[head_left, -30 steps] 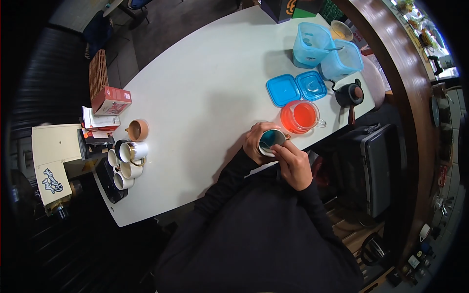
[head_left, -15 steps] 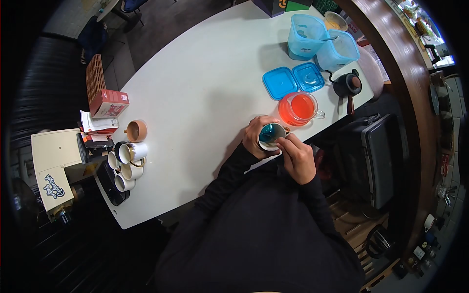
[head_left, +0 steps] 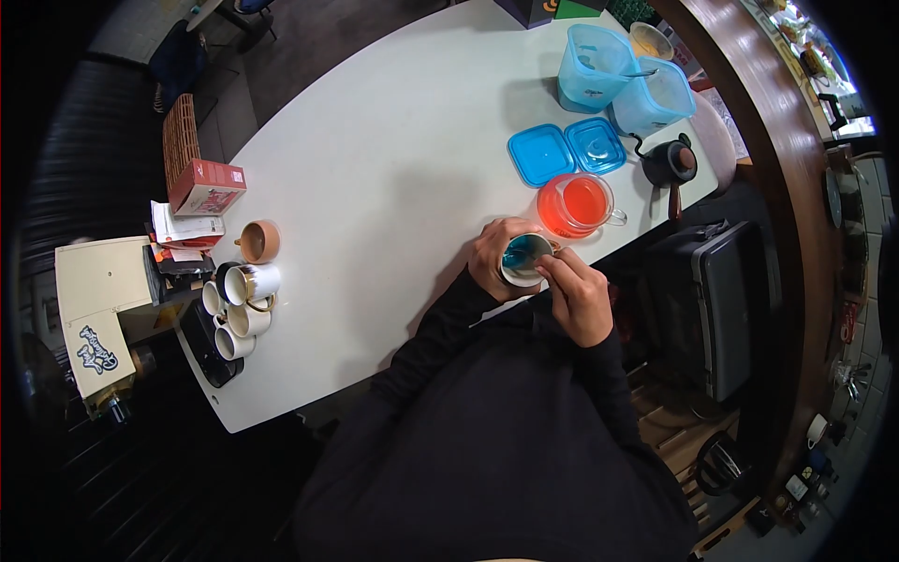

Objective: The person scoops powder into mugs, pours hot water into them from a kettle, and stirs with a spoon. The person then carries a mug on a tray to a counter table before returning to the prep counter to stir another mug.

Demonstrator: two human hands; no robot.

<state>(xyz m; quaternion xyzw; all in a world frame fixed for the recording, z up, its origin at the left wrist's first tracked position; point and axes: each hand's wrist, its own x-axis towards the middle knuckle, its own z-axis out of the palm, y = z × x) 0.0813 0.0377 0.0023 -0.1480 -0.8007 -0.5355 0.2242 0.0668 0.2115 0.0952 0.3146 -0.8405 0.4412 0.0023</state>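
Observation:
Close to the table's near edge, my left hand (head_left: 493, 258) is wrapped round the side of a mug (head_left: 517, 274) with blue-green showing inside; I cannot tell whether that is liquid or glaze. My right hand (head_left: 578, 300) is closed in a pinch at the mug's right rim, fingertips over the opening. Whatever those fingers hold is too small to make out. Just beyond the mug stands a glass jug (head_left: 574, 205) of red-orange liquid, its handle to the right. Two blue lids (head_left: 541, 155) lie flat behind the jug.
Two light-blue plastic containers (head_left: 596, 64) stand at the far right, near a black gooseneck kettle (head_left: 670, 163). Several mugs (head_left: 249, 321), a brown cup (head_left: 259, 242) and a red box (head_left: 211, 187) are at the left end. A black case (head_left: 716, 314) stands below the right edge.
The view has shifted slightly. My left hand stays round the mug and my right fingers stay pinched at its rim, with only a small shift.

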